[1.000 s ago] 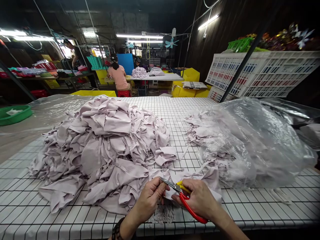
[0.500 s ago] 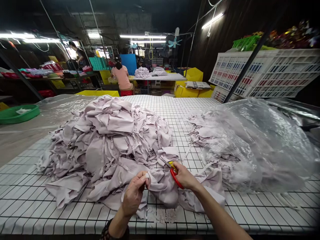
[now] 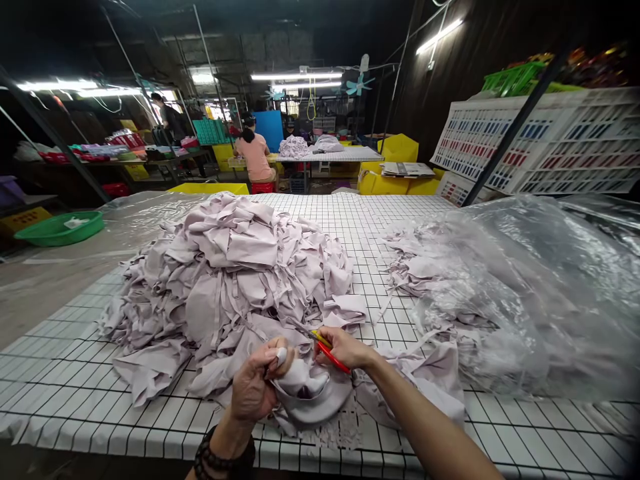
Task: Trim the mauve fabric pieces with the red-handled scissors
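Pinched in my left hand (image 3: 257, 383) is the edge of a pale lilac fabric piece (image 3: 313, 403), which droops onto the table in a curved fold. My right hand (image 3: 343, 348) grips scissors (image 3: 334, 357) with red and yellow handles, their blades pointing up and left above the cloth. Whether the blades are apart is hard to make out. Just beyond my hands rises a large heap of the same lilac fabric (image 3: 230, 247). Small fabric scraps (image 3: 337, 433) lie on the table below the held piece. Another fabric piece (image 3: 435, 380) rests beside my right forearm.
A checked white cloth covers the table (image 3: 150, 433). Clear plastic sheeting (image 3: 530, 300) lies over more fabric on the right. At the left sits a green basket (image 3: 60, 228). White crates (image 3: 540, 140) are stacked at the right; a seated person (image 3: 255, 157) is farther back.
My right hand with the scissors has come left, closer to my left hand. My left hand has drawn the fabric edge slightly left. The camera view has turned a little.
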Motion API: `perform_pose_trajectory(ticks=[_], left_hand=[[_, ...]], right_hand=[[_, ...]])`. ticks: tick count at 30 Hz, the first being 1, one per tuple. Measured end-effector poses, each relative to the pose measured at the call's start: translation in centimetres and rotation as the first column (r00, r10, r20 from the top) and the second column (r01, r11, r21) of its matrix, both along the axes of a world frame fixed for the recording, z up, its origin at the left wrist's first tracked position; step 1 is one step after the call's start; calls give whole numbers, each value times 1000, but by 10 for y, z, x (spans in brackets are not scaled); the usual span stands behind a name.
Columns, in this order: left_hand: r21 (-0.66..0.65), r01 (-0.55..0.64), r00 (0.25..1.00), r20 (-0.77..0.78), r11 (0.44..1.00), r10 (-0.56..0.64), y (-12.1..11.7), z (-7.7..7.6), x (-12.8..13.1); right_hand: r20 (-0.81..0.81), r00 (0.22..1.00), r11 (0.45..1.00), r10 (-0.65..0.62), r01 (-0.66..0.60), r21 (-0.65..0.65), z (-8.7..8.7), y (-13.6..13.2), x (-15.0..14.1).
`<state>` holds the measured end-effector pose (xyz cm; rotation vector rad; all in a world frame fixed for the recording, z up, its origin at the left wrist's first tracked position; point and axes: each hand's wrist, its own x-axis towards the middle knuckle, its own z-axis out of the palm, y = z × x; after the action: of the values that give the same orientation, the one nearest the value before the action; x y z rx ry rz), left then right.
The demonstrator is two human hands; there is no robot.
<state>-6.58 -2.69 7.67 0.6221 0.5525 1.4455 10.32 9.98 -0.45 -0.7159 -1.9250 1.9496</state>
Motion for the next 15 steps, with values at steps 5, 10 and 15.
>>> perform_pose_trajectory(ticks=[5,10,15], left_hand=[[-19,57,998,38,998,-56,2,2,0],[16,33,999,-24,999,-33,5,7,-5],[235,-61,941,-312,970,135,34,41,-27]], right_hand=[[31,999,1000,14,-13,-24,1,-8,1],[44,994,995,-95,96,-11,-1,-13,-4],[18,982,982,-190,191,-15,35,-6,37]])
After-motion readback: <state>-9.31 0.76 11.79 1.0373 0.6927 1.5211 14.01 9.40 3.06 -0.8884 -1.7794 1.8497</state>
